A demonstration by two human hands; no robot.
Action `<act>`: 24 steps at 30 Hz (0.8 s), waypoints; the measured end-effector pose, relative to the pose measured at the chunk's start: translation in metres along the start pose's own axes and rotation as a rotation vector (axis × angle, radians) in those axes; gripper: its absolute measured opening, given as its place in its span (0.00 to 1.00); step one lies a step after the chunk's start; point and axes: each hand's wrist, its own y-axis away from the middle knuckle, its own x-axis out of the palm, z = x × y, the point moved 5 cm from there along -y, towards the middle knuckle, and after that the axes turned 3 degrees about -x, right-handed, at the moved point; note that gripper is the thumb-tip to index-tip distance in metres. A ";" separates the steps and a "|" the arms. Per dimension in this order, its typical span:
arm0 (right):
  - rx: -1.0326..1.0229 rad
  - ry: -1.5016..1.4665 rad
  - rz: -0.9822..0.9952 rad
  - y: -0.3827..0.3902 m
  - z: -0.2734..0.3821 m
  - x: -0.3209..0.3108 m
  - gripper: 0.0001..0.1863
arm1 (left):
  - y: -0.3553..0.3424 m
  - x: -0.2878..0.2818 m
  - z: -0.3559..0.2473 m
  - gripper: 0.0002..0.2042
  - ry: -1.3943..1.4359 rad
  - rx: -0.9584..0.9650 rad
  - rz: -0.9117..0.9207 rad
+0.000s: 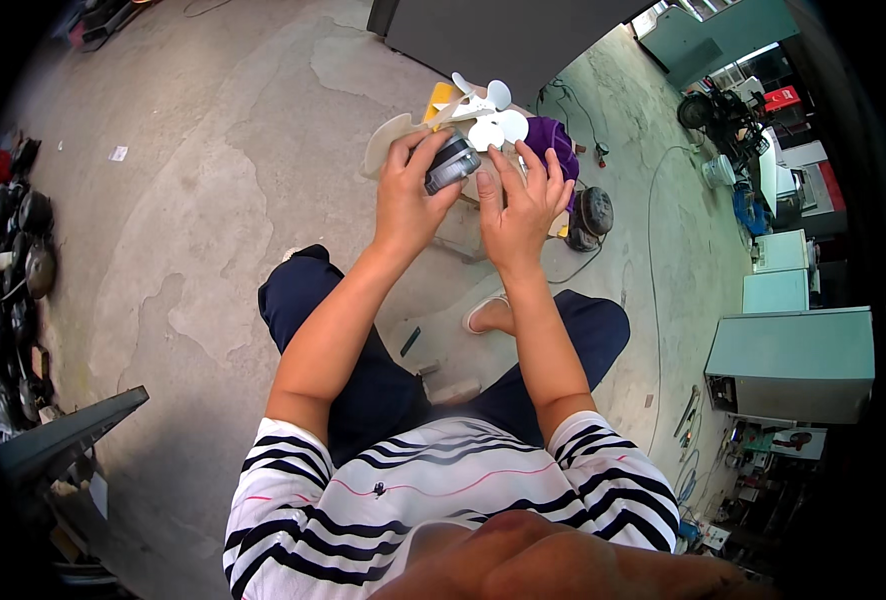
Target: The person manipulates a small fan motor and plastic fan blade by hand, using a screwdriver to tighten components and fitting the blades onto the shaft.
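Note:
My left hand (pixel 406 200) grips a small grey-and-black electric motor (pixel 453 165) between thumb and fingers, tilted in the air. Just right of it is my right hand (pixel 519 215), fingers spread and raised; the fingertips are close to the motor but seem to hold nothing. Beyond both hands lie white fan blades (pixel 485 134), partly covered by my fingers. A cream-coloured rounded blade (pixel 379 148) sticks out left of my left hand. Purple cloth (pixel 554 142) and a yellow object (pixel 441 98) border the white blades. What supports them is mostly hidden.
A dark round-bodied motor-like unit (pixel 593 211) with a cable stands right of my right hand. A large grey panel (pixel 503 45) rises at the far side. Black parts (pixel 23 250) are heaped along the left; a pale green cabinet (pixel 793 355) is at right.

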 end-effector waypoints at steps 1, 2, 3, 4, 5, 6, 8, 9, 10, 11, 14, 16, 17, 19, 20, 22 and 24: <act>-0.016 -0.049 -0.028 0.000 0.000 0.000 0.20 | 0.000 0.001 0.000 0.31 -0.005 0.001 0.005; -0.032 -0.099 -0.057 0.000 -0.001 -0.001 0.20 | 0.000 0.001 0.000 0.31 -0.010 0.001 0.010; -0.031 -0.073 -0.047 0.001 0.000 0.000 0.20 | 0.000 0.001 0.000 0.31 -0.002 0.000 0.010; -0.031 -0.047 -0.037 0.001 0.001 0.000 0.19 | 0.000 0.000 0.000 0.31 0.007 -0.001 0.011; -0.030 -0.021 -0.027 0.002 0.001 0.000 0.19 | 0.001 0.000 0.000 0.31 0.015 -0.001 0.011; -0.031 0.007 -0.019 0.001 0.001 0.001 0.19 | 0.001 0.000 0.000 0.31 0.007 0.001 0.013; -0.002 -0.006 -0.053 0.002 -0.004 0.001 0.19 | 0.001 0.001 0.000 0.31 -0.010 0.005 0.016; -0.022 -0.038 -0.080 0.003 -0.001 -0.002 0.18 | 0.001 0.001 -0.001 0.31 -0.005 0.006 0.018; -0.042 -0.070 -0.108 0.003 0.001 -0.005 0.17 | 0.001 0.001 -0.002 0.31 0.000 0.006 0.021; -0.040 -0.084 -0.114 0.002 0.002 -0.004 0.16 | 0.001 0.001 -0.002 0.31 0.005 0.007 0.023; 0.016 -0.159 -0.129 0.001 0.002 -0.002 0.14 | 0.002 0.003 -0.001 0.30 0.018 -0.002 0.026; 0.102 -0.252 -0.131 -0.001 -0.001 -0.001 0.14 | 0.002 0.004 -0.002 0.29 0.010 0.010 0.032; 0.129 -0.271 -0.128 -0.001 -0.002 0.001 0.13 | 0.002 0.005 -0.003 0.29 0.006 0.017 0.035; 0.184 -0.306 -0.121 -0.002 -0.003 0.004 0.12 | 0.002 0.005 -0.003 0.29 -0.019 0.030 0.026; 0.199 -0.321 -0.122 -0.001 -0.003 0.005 0.11 | 0.003 0.005 -0.003 0.30 -0.032 0.037 0.022; 0.230 -0.352 -0.122 -0.002 -0.003 0.005 0.10 | 0.004 0.005 -0.003 0.30 -0.067 0.043 0.019; 0.230 -0.328 -0.134 -0.001 -0.003 0.005 0.08 | 0.004 0.006 -0.004 0.30 -0.096 0.048 0.020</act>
